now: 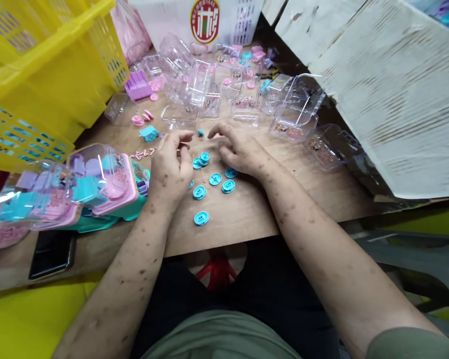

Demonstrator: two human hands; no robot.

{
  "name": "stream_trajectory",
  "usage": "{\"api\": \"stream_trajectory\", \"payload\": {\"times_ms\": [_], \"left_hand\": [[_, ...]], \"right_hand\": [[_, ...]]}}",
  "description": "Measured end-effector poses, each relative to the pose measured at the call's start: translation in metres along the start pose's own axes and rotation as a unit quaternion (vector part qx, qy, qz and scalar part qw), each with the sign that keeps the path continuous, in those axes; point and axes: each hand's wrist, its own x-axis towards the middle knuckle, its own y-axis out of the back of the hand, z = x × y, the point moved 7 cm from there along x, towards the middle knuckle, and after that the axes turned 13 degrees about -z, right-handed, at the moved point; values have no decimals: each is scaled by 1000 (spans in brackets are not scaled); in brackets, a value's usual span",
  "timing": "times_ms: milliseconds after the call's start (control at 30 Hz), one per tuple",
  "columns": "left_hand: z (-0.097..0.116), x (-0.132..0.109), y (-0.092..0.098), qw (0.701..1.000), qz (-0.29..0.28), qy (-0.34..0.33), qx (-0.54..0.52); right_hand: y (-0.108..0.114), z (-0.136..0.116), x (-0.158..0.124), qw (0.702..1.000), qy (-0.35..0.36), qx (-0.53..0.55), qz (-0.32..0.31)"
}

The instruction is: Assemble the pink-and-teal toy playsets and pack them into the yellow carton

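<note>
Over the middle of the wooden table (247,214), my left hand (172,162) hovers with loosely curved fingers apart and nothing visible in them. Facing it, my right hand (237,147) is also open, its fingers bent toward the left. Between and below the hands lie several small turquoise plastic discs, among them a slotted disc (199,192), a spoked disc (215,179) and a nearer disc (201,218). A small teal piece (200,132) sits just beyond my fingertips. Left of my left hand are a turquoise block (148,133) and thin pink hooks (144,154).
Clear plastic covers (194,85) are heaped at the back before a white basket (164,15). Yellow crates (52,75) stand left, above filled toy cases (112,184) and a phone (53,253). A worn white box (389,99) borders the right.
</note>
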Motion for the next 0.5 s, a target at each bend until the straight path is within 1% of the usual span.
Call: {"api": "stream_trajectory", "payload": {"times_ms": [33,133,167,233,300,367,433,500], "left_hand": [[-4,2,-3,1000,-5,6,-3],[-10,6,-10,999,-34,9,-13],[-10,6,-13,999,-48,10,-11],[-9,6,-17,996,-84,11,1],[-7,6,-19,993,-116,14,17],[-5,5,-20,990,-135,9,30],[-3,5,-19,990,-138,-3,39],[-1,5,-16,992,-119,-15,33]], "right_hand": [[-4,-2,2,1000,1,-8,-6],[-21,-4,7,998,8,-22,-66],[-24,-4,8,997,9,-17,-74],[-19,-1,7,999,10,4,-49],[-8,2,6,1000,11,17,-4],[1,4,9,1000,13,6,17],[3,4,20,1000,24,-20,4],[-5,2,37,997,44,-41,-42]]}}
